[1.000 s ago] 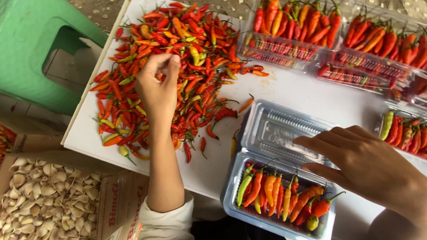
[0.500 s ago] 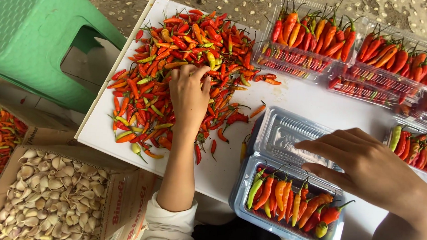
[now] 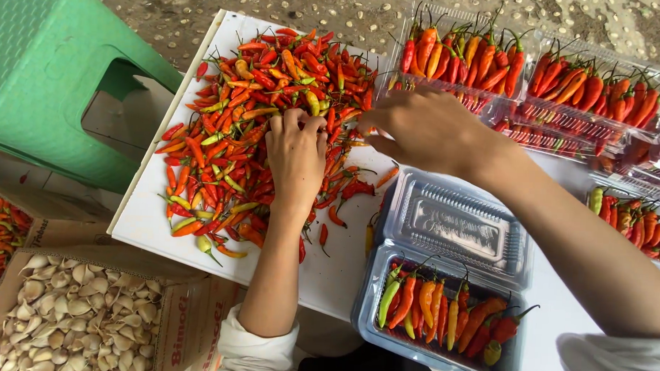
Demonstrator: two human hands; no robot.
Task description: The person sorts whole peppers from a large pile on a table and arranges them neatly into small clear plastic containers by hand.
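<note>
Many small chili peppers (image 3: 266, 125) lie in a big heap on our white board (image 3: 153, 223). Our left hand (image 3: 296, 151) rests on the heap with its fingers curled down into the peppers, but we cannot tell if they pinch one. Our right hand (image 3: 427, 127) reaches to the edge of the heap, with its fingertips close together as if to pick; we cannot see a pepper between them. We think each pepper is very light, smooth and a bit slippery, with a soft body that can bend or bruise. The thin green stalk looks like a good place to pinch, or the middle, gently. Near us sits an open clear box (image 3: 442, 336) with some peppers lined up in it, its lid (image 3: 460, 223) lying flat behind it. Full boxes (image 3: 538, 76) wait at the far side. Beside the board stand a green stool (image 3: 49, 73) and a carton of garlic cloves (image 3: 77, 308).
</note>
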